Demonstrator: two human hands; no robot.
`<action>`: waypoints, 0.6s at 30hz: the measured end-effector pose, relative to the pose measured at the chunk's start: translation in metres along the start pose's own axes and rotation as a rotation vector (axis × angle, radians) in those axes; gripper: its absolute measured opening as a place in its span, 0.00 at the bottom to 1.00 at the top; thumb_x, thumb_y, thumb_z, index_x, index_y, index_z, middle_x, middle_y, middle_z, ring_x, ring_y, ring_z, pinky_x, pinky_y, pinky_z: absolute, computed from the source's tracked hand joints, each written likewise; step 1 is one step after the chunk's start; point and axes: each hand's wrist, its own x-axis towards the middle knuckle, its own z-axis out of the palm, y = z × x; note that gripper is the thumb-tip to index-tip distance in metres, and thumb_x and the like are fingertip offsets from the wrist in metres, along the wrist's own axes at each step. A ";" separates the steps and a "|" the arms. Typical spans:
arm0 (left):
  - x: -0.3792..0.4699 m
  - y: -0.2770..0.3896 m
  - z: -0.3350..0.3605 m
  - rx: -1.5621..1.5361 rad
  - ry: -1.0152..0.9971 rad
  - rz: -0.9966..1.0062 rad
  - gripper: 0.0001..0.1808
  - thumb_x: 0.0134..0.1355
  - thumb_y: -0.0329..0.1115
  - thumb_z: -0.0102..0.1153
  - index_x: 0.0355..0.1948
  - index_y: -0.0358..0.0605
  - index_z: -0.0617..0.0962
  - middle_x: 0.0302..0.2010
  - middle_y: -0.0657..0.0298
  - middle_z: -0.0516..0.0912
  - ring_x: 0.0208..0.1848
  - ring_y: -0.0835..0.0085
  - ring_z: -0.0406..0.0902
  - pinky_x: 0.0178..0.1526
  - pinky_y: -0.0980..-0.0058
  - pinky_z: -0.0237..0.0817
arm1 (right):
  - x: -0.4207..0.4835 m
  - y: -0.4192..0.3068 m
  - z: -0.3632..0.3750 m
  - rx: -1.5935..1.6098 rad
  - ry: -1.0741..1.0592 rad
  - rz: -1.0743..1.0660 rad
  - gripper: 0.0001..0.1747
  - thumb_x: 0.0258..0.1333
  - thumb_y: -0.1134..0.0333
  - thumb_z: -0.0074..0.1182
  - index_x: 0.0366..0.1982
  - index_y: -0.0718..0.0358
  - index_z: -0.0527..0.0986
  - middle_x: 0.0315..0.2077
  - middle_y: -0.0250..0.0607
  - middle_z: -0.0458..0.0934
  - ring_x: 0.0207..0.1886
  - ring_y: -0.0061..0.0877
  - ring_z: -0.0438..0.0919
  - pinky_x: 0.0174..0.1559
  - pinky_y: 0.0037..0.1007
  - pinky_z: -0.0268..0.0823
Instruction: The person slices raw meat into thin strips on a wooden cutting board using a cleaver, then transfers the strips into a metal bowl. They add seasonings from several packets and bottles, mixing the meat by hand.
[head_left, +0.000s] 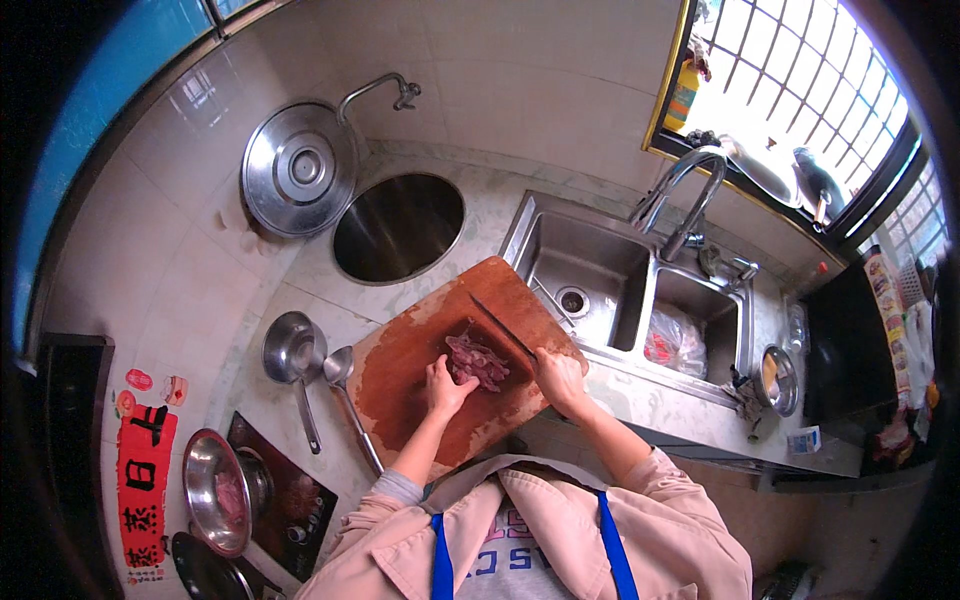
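Observation:
A heap of cut raw red meat (478, 361) lies in the middle of a worn wooden cutting board (397, 405). My left hand (448, 388) grips the near left side of the heap, its thumb and fingertips on the meat. In my right hand (559, 381) is the handle of a kitchen knife (501, 325). The dark blade slants up and left across the board, just right of the meat, and is seen nearly edge-on.
Right of the board is a double-bowl steel sink (592, 262) with a plastic bag (675, 341). A round well (397, 229) opens behind the board. To the left lie a steel dipper (294, 349) and a ladle (339, 366); a steel bowl (217, 491) holds more meat.

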 end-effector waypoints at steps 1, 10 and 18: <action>-0.001 0.000 0.001 -0.002 -0.018 -0.009 0.47 0.37 0.47 0.71 0.57 0.38 0.63 0.50 0.48 0.67 0.51 0.55 0.68 0.52 0.63 0.62 | 0.007 -0.001 0.003 -0.021 0.014 -0.040 0.07 0.51 0.67 0.45 0.24 0.63 0.71 0.16 0.50 0.75 0.21 0.41 0.77 0.23 0.40 0.68; -0.014 -0.016 -0.012 0.005 -0.057 0.061 0.55 0.31 0.43 0.74 0.59 0.37 0.58 0.54 0.46 0.62 0.57 0.50 0.61 0.58 0.60 0.56 | -0.017 -0.017 -0.011 0.040 -0.212 -0.135 0.10 0.52 0.65 0.44 0.26 0.63 0.72 0.20 0.52 0.76 0.27 0.43 0.78 0.29 0.43 0.69; 0.010 -0.001 -0.027 0.214 -0.160 0.290 0.63 0.24 0.42 0.76 0.63 0.43 0.53 0.62 0.50 0.54 0.61 0.49 0.55 0.61 0.59 0.54 | -0.067 0.035 -0.014 0.644 -0.301 0.597 0.17 0.55 0.58 0.49 0.24 0.67 0.76 0.16 0.45 0.76 0.20 0.32 0.76 0.25 0.34 0.66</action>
